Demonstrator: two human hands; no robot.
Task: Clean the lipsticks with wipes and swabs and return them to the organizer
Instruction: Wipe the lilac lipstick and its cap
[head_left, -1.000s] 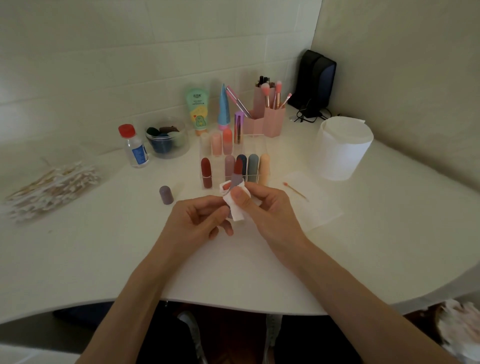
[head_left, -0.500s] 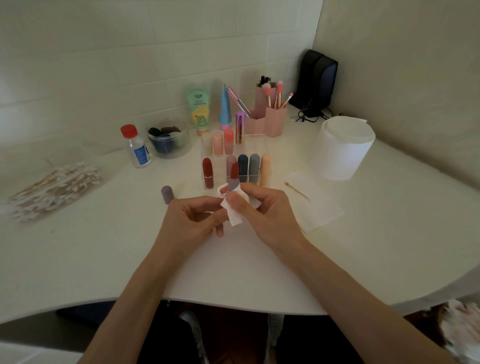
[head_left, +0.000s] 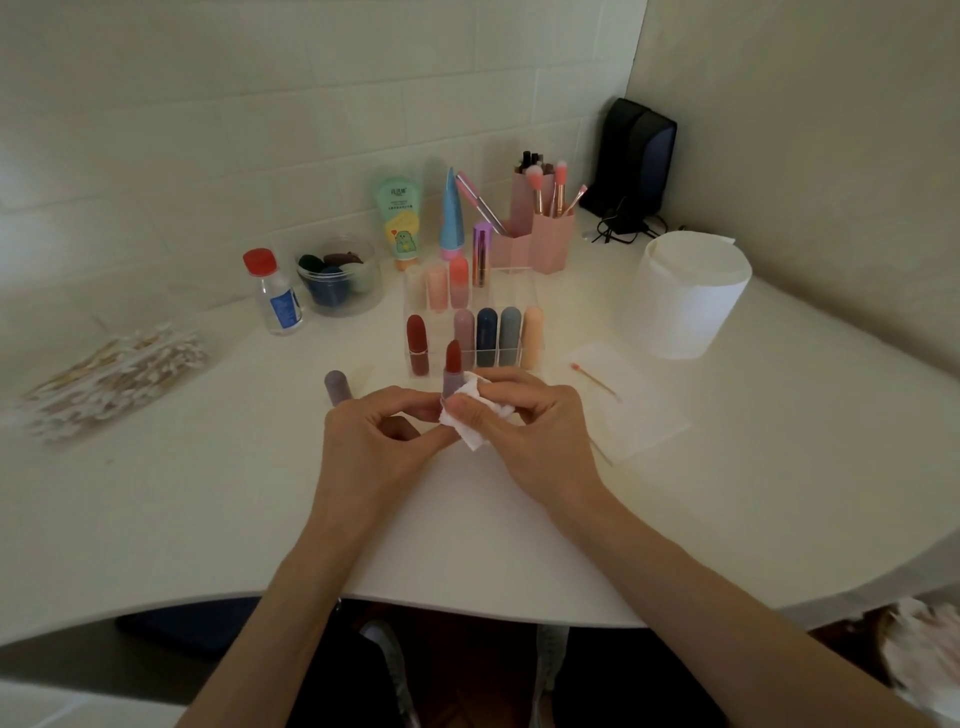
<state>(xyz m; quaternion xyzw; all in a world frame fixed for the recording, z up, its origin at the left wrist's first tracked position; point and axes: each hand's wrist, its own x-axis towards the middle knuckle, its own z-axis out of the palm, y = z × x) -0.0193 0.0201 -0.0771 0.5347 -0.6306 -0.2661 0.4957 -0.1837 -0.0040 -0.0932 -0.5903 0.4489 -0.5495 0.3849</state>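
- Lipstick (head_left: 453, 364), uncapped with its red tip pointing up, is upright just in front of the organizer (head_left: 514, 296), held above the table between both hands.
- Table (head_left: 208, 519), white, carries the organizer toward its far middle.
- Roll of wipes (head_left: 685, 296) stands well to the right of the organizer.
- Pile of swabs (head_left: 109, 379) lies far to the left of the organizer.
- The organizer is clear and holds capped lipsticks (head_left: 485, 332): five in its front row and two in the row behind.
- Left hand (head_left: 379, 441), in front of the organizer, has curled fingers pinching the lipstick's lower tube.
- Right hand (head_left: 530, 431), just right of the left hand, pinches a wipe (head_left: 467, 426) against the tube with thumb and fingers.
- Flat sheet (head_left: 644, 415) lies to the front right of the organizer, with a used swab (head_left: 595, 379) on it.
- Cap (head_left: 336, 387), grey-purple, stands to the front left of the organizer, apart from it.
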